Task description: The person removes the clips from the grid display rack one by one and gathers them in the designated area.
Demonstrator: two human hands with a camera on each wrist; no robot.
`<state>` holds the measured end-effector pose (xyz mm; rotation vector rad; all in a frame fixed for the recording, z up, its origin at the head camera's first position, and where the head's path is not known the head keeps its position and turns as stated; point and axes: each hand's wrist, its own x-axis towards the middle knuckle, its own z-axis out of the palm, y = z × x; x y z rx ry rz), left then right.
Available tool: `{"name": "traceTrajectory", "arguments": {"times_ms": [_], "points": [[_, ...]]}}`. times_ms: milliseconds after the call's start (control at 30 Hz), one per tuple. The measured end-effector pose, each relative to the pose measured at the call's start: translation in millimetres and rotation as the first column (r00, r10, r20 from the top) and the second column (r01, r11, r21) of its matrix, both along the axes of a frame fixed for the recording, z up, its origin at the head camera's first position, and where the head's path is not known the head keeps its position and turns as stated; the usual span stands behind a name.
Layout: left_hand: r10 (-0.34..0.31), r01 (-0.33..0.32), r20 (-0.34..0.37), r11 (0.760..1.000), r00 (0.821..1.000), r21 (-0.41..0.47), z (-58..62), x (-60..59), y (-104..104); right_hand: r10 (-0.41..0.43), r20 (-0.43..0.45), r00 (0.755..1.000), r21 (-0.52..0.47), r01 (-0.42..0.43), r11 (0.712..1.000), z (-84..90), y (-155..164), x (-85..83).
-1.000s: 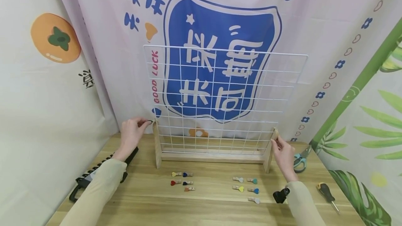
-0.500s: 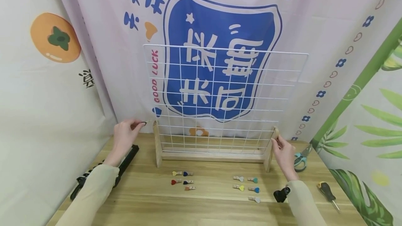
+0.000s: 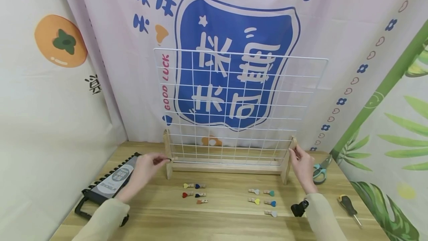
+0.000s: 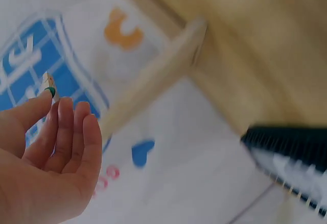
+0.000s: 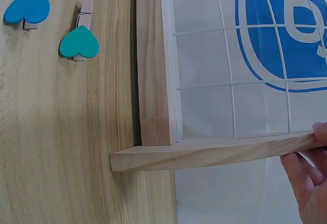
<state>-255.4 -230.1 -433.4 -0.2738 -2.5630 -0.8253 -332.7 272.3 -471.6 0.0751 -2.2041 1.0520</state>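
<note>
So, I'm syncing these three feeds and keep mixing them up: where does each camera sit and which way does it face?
Head: worn high, looking forward and down at the wire grid rack on the table; both forearms, left hand and right hand show.
Left wrist: blurred, looks past the left hand's fingers at a wooden post.
Right wrist: looks down the rack's wooden foot; right fingertips show.
Shared: head and right wrist both show the teal heart clip.
</note>
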Motion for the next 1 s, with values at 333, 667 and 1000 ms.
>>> {"name": "traceTrajectory", "arguments": {"times_ms": [333, 667, 1000], "points": [[-0.178, 0.184, 0.151, 0.983, 0.972, -0.023, -54.3, 20.9, 27, -0.003, 0.001, 1.0, -0.004, 0.003, 1.0, -1.0, 0, -0.1], [-0.247, 0.26, 0.264, 0.966, 0.932, -0.014, -85.1, 32.2, 39, -0.002, 0.006, 1.0, -0.004, 0.002, 1.0, -1.5, 0, 0.1], [-0.221, 0.248, 0.275, 0.966, 0.936, -0.07, -90.0, 34.2, 45, 0.005, 0.022, 1.0, -0.01, -0.005, 1.0, 0.4, 0, 0.3]]}}
